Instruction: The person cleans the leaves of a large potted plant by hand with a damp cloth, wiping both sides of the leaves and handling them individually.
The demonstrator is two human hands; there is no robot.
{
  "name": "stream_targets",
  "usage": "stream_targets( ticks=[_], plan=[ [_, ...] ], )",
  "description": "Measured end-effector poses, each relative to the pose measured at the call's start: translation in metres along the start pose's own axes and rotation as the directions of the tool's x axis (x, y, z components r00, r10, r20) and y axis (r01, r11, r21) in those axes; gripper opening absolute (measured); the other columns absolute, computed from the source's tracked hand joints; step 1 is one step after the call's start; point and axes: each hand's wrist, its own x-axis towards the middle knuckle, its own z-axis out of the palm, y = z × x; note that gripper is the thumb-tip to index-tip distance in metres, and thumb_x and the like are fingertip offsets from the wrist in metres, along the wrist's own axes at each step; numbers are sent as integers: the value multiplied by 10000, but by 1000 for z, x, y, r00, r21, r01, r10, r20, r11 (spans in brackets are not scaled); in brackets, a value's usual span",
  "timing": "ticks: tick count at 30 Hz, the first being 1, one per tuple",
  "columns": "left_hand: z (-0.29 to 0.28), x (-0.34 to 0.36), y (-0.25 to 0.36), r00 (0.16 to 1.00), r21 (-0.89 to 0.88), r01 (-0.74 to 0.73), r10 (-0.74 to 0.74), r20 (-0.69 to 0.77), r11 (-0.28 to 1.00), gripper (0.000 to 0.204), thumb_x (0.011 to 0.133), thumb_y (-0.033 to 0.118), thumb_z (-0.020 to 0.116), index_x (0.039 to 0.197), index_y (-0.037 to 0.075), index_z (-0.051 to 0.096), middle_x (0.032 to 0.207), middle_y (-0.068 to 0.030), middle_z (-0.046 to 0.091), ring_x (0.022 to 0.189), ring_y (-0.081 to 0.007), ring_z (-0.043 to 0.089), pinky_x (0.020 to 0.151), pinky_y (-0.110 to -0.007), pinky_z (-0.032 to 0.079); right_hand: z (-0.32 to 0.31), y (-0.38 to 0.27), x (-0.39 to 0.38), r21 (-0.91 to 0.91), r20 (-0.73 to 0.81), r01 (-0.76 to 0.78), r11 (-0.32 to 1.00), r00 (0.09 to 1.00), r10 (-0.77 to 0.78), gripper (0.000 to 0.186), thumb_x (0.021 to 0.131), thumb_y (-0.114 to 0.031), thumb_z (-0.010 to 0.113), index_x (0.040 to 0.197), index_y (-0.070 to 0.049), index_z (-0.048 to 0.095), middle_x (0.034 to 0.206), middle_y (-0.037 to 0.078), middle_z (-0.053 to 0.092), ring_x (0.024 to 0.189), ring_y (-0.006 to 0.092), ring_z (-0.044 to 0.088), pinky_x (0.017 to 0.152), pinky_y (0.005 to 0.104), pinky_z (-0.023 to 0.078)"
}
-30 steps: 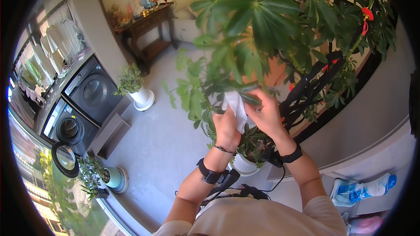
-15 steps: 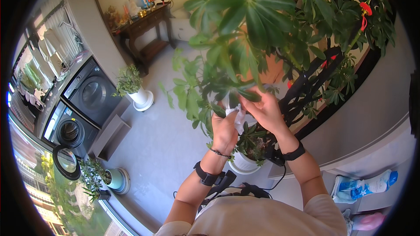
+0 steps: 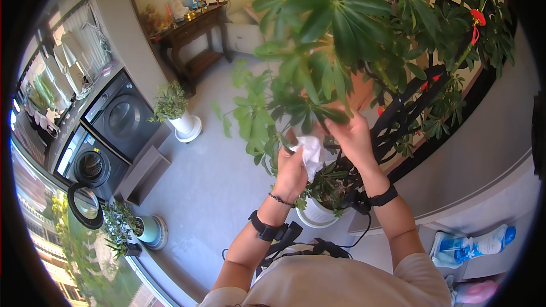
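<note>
1. While the left hand grips a crumpled white tissue, the right hand pinches a schefflera leaf, apparently to steady it.
2. Below them stands a white pot.

2 arms reach forward and slant inward, bringing the hands near each other.
The left hand is curled in a closed grip, its fingertips hidden; the right hand sits slightly farther out, fingers bent and partly covered, thumb angled toward the left.
</note>
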Motion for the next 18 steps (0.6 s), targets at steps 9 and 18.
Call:
stream_targets(
  ticks=[9,18],
  plan=[
    [-10,17,3,993,-64,40,-46,-106,997,337,874,410,451,1004,99,470,916,-21,527,842,-147,524,697,-286,451,-7,0,3,-81,-6,-2,997,1000,2,133,800,29,527,930,53,516,800,44,592,697,80,578,624,205,476],
    [13,29,-2,937,-55,-149,123,-327,987,189,841,72,505,1009,-10,529,915,-70,602,753,-171,603,626,-292,499,-6,3,-3,-234,19,114,966,993,-112,137,785,29,542,919,58,530,754,42,587,667,53,536,582,200,460]
  ],
)
